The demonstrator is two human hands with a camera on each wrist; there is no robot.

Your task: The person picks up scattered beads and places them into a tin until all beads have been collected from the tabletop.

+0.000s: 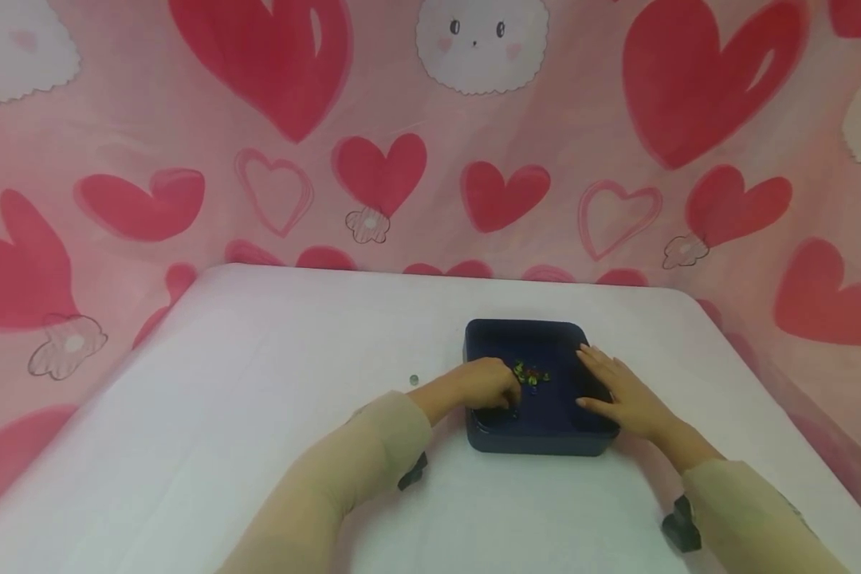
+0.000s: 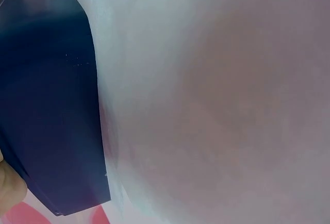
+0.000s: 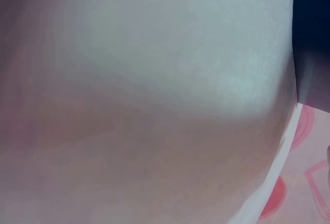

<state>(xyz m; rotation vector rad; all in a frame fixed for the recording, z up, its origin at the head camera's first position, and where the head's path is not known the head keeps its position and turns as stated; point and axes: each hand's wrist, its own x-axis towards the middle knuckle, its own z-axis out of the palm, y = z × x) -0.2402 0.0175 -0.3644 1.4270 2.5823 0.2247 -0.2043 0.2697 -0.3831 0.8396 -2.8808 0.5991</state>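
A dark blue rectangular box (image 1: 545, 443) with an open top stands on the white table. Inside, several small shiny pieces (image 1: 531, 375) in yellow-green, red and blue lie in a cluster; they look like glass marbles or beads. My left hand (image 1: 486, 384) reaches over the box's left side, its fingers bent down toward the floor of the box. Its fingertips are partly hidden, so what they hold does not show. On the right rim rests my right hand (image 1: 620, 395), fingers spread and fairly straight. The left wrist view shows the box wall (image 2: 56, 116) close up.
A single small greenish round piece (image 1: 414, 380) lies on the white tabletop (image 1: 273, 414), left of the box. Behind the table hangs a pink cloth (image 1: 430, 207) printed with hearts. Dark wrist camera mounts (image 1: 682, 526) hang below the sleeves.
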